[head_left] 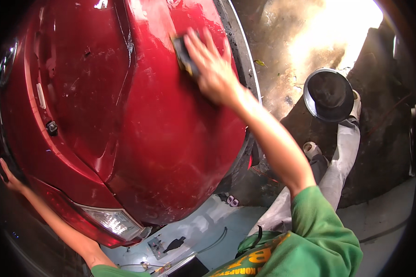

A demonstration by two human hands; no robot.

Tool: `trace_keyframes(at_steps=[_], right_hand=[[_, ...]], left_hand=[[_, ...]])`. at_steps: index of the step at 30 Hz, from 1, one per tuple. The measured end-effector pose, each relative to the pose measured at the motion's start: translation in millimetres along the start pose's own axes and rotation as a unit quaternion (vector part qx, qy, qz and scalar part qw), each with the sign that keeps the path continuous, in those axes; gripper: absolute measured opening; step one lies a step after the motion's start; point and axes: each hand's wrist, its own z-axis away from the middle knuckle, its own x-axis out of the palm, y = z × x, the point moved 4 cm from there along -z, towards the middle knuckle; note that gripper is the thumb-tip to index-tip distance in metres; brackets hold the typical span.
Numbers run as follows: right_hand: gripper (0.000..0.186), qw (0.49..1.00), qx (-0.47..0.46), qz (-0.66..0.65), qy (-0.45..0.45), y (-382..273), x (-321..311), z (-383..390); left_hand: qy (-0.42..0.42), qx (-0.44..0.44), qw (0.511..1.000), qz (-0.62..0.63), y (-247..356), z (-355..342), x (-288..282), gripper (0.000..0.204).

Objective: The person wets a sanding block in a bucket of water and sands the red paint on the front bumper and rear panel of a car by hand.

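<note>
My right hand is on the wet red rear side panel of a car. Under its fingers lies a dark, flat sanding block with yellowish edges, pressed to the paint. The hand is smeared by motion, and its fingers stretch over the block. Far to the left, my left hand rests against the rear edge of the car, fingers apart, with nothing visible in it. Between my arms is the red and clear tail light.
A dark round bucket stands on the wet floor to the right, beside my shoe. A pair of small slippers lies beneath the car's corner. Hoses and loose items, including a black piece, lie on the pale floor below.
</note>
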Motion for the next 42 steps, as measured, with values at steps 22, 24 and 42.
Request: trace_keyframes(at_steps=[22,24,42], right_hand=[[0.020,0.860,0.352,-0.282,0.238,34.3,-73.7,89.8],[0.024,0.787,0.345,-0.435,0.268,36.2,-71.8,80.5],[0.076,0.993,0.109,-0.018,0.051,22.1,13.3,-17.9]], left_hand=[[0.039,-0.057,0.998,0.006,7.2,16.4,18.6,0.029],[0.033,-0.046,0.998,0.020,-1.9,12.3,18.4,0.029],[0.005,-0.086,0.994,-0.069,4.3,26.9,12.2,0.033]])
